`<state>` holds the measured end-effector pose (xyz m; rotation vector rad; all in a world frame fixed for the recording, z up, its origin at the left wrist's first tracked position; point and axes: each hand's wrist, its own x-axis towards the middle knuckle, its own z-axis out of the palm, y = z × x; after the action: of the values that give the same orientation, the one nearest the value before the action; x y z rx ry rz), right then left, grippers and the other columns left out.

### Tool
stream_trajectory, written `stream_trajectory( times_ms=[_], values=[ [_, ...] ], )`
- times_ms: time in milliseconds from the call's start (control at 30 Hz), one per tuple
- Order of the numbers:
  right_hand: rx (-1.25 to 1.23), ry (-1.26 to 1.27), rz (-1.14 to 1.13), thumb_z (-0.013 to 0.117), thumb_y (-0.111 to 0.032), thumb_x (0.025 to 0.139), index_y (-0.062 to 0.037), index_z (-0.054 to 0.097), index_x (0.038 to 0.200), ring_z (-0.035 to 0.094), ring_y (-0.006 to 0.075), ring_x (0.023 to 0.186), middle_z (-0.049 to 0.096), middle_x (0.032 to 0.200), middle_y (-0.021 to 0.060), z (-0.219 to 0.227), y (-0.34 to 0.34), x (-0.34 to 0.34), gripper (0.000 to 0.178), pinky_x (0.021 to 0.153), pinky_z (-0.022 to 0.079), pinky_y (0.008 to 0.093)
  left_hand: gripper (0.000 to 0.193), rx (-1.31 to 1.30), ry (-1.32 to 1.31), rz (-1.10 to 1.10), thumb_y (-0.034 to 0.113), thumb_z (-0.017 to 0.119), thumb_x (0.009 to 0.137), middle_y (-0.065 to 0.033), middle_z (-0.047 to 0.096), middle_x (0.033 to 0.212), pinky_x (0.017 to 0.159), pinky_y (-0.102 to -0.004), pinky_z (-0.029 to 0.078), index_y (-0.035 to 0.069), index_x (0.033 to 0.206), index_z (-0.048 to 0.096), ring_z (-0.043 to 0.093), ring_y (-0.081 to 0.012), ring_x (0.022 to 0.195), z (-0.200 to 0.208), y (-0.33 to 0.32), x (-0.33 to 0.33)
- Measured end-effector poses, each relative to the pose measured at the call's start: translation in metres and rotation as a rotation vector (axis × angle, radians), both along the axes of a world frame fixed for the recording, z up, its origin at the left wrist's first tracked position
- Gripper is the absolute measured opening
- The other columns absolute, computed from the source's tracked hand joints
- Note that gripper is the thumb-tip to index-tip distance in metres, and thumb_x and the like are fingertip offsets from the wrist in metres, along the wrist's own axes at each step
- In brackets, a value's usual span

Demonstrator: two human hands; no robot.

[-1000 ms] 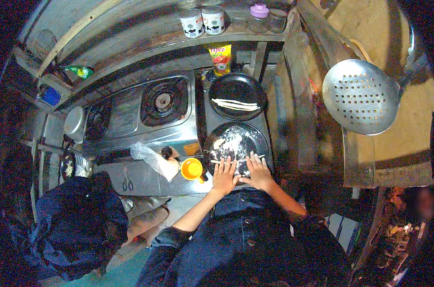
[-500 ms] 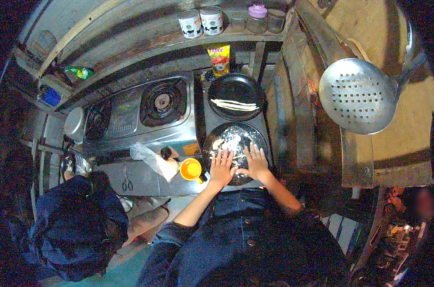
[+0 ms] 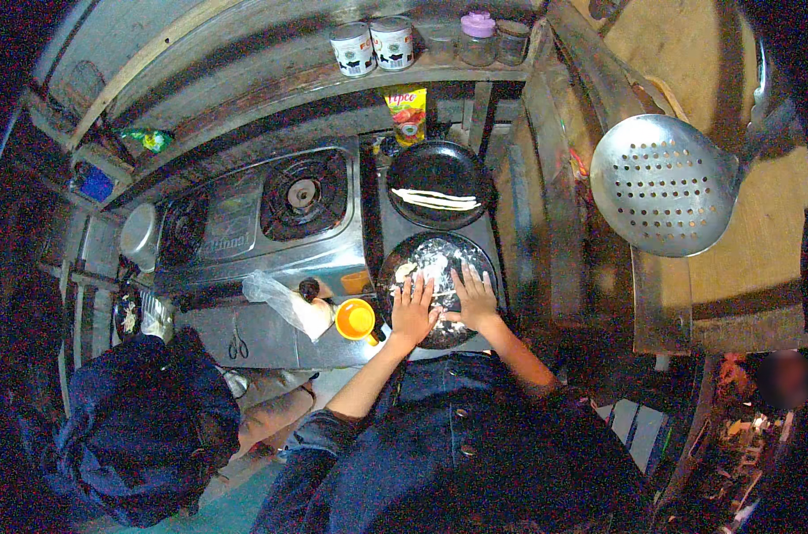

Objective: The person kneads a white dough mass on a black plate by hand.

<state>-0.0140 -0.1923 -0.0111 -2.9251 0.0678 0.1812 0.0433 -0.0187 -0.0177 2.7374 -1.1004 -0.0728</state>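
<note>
My left hand (image 3: 414,311) lies flat, fingers spread, on a round black plate (image 3: 482,256) dusted with white flour. Beside it my right hand (image 3: 473,300) rests flat on the same plate, the two thumbs nearly meeting. A thin pale strip, which looks like dough, shows between the hands; the rest is hidden under them. Just beyond the left fingertips lies a small lump of dough (image 3: 406,271). On a second black plate (image 3: 439,165) farther back are several long white dough strips (image 3: 436,199), side by side.
Left of the plate stand an orange cup (image 3: 356,319), a clear bag of white powder (image 3: 313,319) and scissors (image 3: 236,340). A gas stove (image 3: 235,233) sits behind them. A perforated skimmer (image 3: 662,185) hangs at right. Another person in dark clothing (image 3: 141,427) is at lower left.
Both hands stay flat on the floured plate with barely any shift. The view has tilted slightly, and the other person at lower left has moved a little.
</note>
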Motion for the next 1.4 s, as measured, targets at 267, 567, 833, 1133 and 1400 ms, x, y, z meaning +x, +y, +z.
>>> stream_trajectory(
  times_ms=[267,567,833,1133,1400],
  values=[
    [0.069,0.029,0.016,0.059,-0.072,0.063,-0.0032,0.026,0.14,0.018,0.0391,0.135,0.015,0.146,0.0265,0.001,-0.001,-0.03,0.109,0.108,0.014,0.0535,0.065,0.069,0.042,-0.046,0.048,0.044,0.089,-0.0176,0.023,0.146,0.106,-0.0556,0.02,0.017,0.143,0.026,0.021,-0.0424,0.133,0.006,0.017,-0.022],
    [0.078,-0.018,0.002,0.057,-0.072,0.064,-0.0035,0.022,0.142,0.018,0.0384,0.135,0.014,0.146,0.0261,0.004,0.005,-0.02,0.109,0.11,0.012,0.0492,0.065,0.024,-0.057,-0.066,0.049,0.044,0.088,-0.0154,0.026,0.145,0.105,-0.0542,0.021,0.017,0.142,0.028,0.025,-0.0383,0.132,-0.002,0.016,-0.014],
    [0.063,0.035,0.007,0.059,-0.068,0.067,-0.0049,0.02,0.143,0.017,0.0394,0.135,0.012,0.146,0.0269,0.007,-0.001,0.003,0.106,0.11,0.014,0.0486,0.068,0.049,-0.011,-0.017,0.045,0.05,0.085,-0.0173,0.025,0.146,0.106,-0.0526,0.021,0.014,0.142,0.028,0.024,-0.0375,0.133,0.002,0.01,-0.001],
    [0.093,0.06,-0.015,0.06,-0.066,0.068,-0.002,0.019,0.142,0.013,0.0413,0.136,0.011,0.146,0.0287,0.009,0.003,-0.027,0.106,0.11,0.011,0.0487,0.069,0.081,-0.025,0.071,0.04,0.052,0.085,-0.0262,0.023,0.143,0.105,-0.0524,0.023,0.007,0.141,0.028,0.026,-0.0426,0.131,0.009,0.016,-0.022],
    [0.169,-0.081,0.007,0.064,-0.029,0.078,-0.0065,0.048,0.127,0.035,0.0323,0.128,0.038,0.138,0.0154,0.01,0.002,0.002,0.056,0.108,0.018,0.0498,0.046,-0.099,0.008,0.075,0.019,0.058,0.081,-0.0157,0.047,0.128,0.104,-0.0476,0.027,0.003,0.123,0.049,0.042,-0.0301,0.122,0.015,0.003,0.0]
  ],
)
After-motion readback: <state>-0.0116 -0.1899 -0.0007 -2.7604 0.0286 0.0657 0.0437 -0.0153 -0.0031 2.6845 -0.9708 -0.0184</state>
